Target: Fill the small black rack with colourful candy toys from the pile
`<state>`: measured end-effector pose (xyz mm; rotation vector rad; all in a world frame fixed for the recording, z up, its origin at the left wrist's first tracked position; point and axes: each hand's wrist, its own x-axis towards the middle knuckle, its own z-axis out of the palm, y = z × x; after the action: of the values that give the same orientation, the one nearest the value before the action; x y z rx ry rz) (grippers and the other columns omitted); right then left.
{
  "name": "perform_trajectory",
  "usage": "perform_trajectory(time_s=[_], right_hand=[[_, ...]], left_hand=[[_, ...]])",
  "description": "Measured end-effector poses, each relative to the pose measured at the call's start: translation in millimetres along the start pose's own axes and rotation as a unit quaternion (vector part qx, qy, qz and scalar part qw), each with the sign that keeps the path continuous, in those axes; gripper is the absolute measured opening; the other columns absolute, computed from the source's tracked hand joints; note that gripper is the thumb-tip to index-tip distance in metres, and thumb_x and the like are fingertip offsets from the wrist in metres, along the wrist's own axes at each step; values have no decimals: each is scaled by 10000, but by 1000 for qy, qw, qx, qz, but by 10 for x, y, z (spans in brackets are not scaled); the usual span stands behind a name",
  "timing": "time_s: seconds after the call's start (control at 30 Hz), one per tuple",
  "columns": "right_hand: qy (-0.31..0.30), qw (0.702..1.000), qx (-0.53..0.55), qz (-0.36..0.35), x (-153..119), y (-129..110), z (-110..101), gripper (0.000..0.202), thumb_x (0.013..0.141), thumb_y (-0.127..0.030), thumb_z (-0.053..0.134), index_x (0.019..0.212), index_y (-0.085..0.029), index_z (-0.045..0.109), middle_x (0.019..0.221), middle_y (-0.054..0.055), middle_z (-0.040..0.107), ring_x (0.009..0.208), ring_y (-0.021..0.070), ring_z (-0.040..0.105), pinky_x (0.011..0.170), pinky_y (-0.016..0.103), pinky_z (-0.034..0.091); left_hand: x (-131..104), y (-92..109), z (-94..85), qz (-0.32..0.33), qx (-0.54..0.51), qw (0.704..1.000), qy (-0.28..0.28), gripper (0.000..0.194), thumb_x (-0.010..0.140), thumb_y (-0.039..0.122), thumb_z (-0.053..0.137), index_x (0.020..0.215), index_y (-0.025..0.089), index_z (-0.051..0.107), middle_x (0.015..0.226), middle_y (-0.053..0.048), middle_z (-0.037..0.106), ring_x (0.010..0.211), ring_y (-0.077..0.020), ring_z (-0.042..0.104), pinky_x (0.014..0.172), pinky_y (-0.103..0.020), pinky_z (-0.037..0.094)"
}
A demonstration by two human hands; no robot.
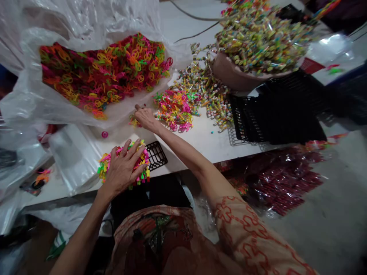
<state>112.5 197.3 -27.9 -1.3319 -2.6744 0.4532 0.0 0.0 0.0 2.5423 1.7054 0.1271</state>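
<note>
My left hand [123, 166] lies spread over a bunch of colourful plastic pieces [145, 156] on a black grid tray [157, 156] at the table's front edge. Farther forward, my right hand [145, 117] reaches down beside a few yellow and orange pieces [134, 121]; its fingers are bent together and whatever is between them is hidden. Right of it is a loose pile of pink, orange and green pieces [179, 109]. Behind my hands, a large clear plastic bag [114, 116] lies open, full of similar bright pieces [109, 76].
Small wrapped items spread [206, 80] right of the pile, below a heaped basin [235, 74]. Black trays [281, 110] stack at the right. Clear bags [73, 156] lie at the left. A pink ring [104, 134] rests on the table [209, 147].
</note>
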Motion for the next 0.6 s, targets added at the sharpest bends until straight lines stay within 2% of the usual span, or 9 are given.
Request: perform_trajectory(time_s=[0.1, 0.17, 0.27, 0.37, 0.43, 0.53, 0.6], right_hand=[[-2, 1000, 12, 10, -233, 70, 25, 311, 903, -25, 386, 1039, -98, 656, 1215, 181, 613, 968, 221, 623, 785, 318, 412], [14, 998, 48, 34, -552, 148, 43, 308, 891, -43, 386, 1068, -120, 626, 1148, 167, 630, 953, 224, 606, 787, 326, 407], [21, 983, 171, 61, -1096, 220, 89, 191, 836, -114, 480, 974, -134, 610, 975, 99, 643, 846, 191, 571, 728, 288, 393], [20, 943, 318, 101, -1538, 168, 196, 103, 737, -137, 557, 836, -151, 580, 758, 3, 578, 682, 131, 490, 628, 242, 347], [30, 909, 399, 119, -1730, 78, 292, 65, 715, -156, 567, 779, -161, 556, 674, -39, 515, 625, 104, 437, 594, 226, 321], [38, 863, 490, 119, -1879, -80, 431, 57, 756, -220, 556, 737, -170, 536, 633, -54, 477, 604, 95, 414, 583, 220, 330], [54, 849, 512, 120, -1916, -171, 515, 56, 759, -215, 552, 726, -173, 534, 658, -43, 497, 623, 103, 440, 605, 226, 365]], left_hand=[[-5, 1, -3, -4, -10, 1000, 2, 546, 955, 465, 378, 1460, 262, 423, 1536, -114, 399, 1447, -334, 309, 1104, -595, 246], [-4, 1, -11, -5, -15, 1000, -4, 550, 954, 467, 381, 1464, 264, 415, 1544, -104, 391, 1453, -331, 295, 1110, -589, 237], [3, 1, -30, -7, -22, 1000, -12, 550, 960, 481, 359, 1465, 270, 407, 1550, -95, 386, 1457, -322, 288, 1121, -587, 217], [12, 10, -59, -10, -28, 999, -24, 562, 965, 507, 322, 1466, 263, 395, 1560, -95, 370, 1458, -319, 283, 1128, -593, 200], [17, 19, -82, -11, -33, 999, -32, 564, 967, 522, 310, 1468, 272, 380, 1565, -82, 366, 1460, -308, 280, 1137, -584, 190], [22, 33, -113, -16, -40, 998, -34, 566, 962, 541, 312, 1475, 303, 346, 1569, -55, 366, 1462, -295, 274, 1152, -571, 170], [24, 38, -128, -19, -45, 998, -41, 564, 962, 538, 319, 1481, 319, 325, 1576, -43, 353, 1467, -294, 263, 1158, -567, 160]])
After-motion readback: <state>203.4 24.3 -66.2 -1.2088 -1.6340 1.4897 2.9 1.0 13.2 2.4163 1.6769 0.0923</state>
